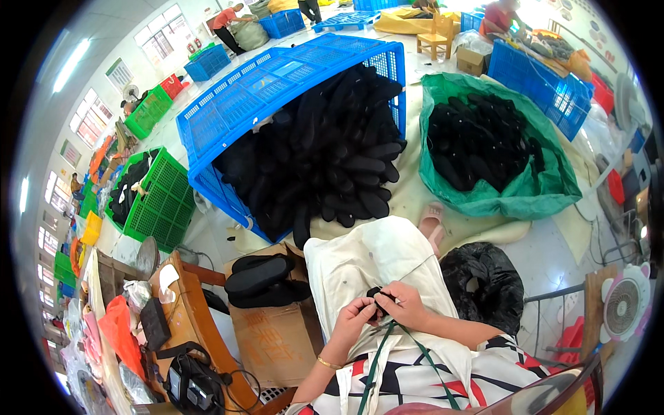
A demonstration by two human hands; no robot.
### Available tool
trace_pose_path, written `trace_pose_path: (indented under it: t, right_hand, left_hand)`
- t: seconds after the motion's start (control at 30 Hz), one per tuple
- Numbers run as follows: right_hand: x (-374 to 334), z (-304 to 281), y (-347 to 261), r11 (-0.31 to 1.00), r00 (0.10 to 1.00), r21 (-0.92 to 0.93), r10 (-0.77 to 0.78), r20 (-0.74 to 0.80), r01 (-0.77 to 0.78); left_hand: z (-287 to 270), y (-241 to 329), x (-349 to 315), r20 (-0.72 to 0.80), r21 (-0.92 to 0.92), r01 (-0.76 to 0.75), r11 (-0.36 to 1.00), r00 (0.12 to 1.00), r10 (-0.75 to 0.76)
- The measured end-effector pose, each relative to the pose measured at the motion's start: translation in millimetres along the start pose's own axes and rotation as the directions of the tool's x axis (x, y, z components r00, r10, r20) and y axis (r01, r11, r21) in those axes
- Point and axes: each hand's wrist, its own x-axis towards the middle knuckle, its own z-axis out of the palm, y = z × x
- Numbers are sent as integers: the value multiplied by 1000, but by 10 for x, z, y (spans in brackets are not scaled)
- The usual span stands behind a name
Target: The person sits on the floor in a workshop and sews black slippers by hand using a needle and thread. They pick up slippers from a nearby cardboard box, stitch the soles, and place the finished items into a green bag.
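Observation:
Above my lap, both hands are closed with their fingertips together around a small black piece point(374, 293), seemingly fabric, mostly hidden by the fingers. My left hand point(354, 317) pinches it from the left, with a thin bracelet on that wrist. My right hand point(407, 306) grips it from the right. A fine dark thread point(419, 264) seems to run up and right from the fingers. Beneath them a cream cloth point(366, 252) covers my lap, and green apron straps point(377, 360) hang below the hands. Black slippers point(263, 280) lie on a cardboard box point(273, 339) to the left.
A blue crate point(242, 104) lies tipped ahead, spilling many black slipper-shaped pieces point(332, 152). A green sack point(498, 200) at right holds more. A black plastic bag point(484, 283) sits by my right side; a wooden table point(200, 311) stands left. Other people work farther back.

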Motion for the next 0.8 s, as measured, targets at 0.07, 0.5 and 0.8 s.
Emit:
trace_pose_path:
  t: [0.07, 0.5, 0.8]
  right_hand:
    - [6, -15, 0, 999, 999, -12, -40, 14, 40]
    - [145, -180, 157, 937, 957, 193, 285, 52, -290]
    - [346, -422, 73, 845, 811, 141, 428, 399, -515]
  left_hand:
    - [-25, -6, 9, 8, 38, 5, 999, 1000, -6]
    - [-160, -23, 22, -41, 109, -9, 994, 999, 13]
    - [-243, 223, -72, -57, 585, -272, 764, 926, 372]
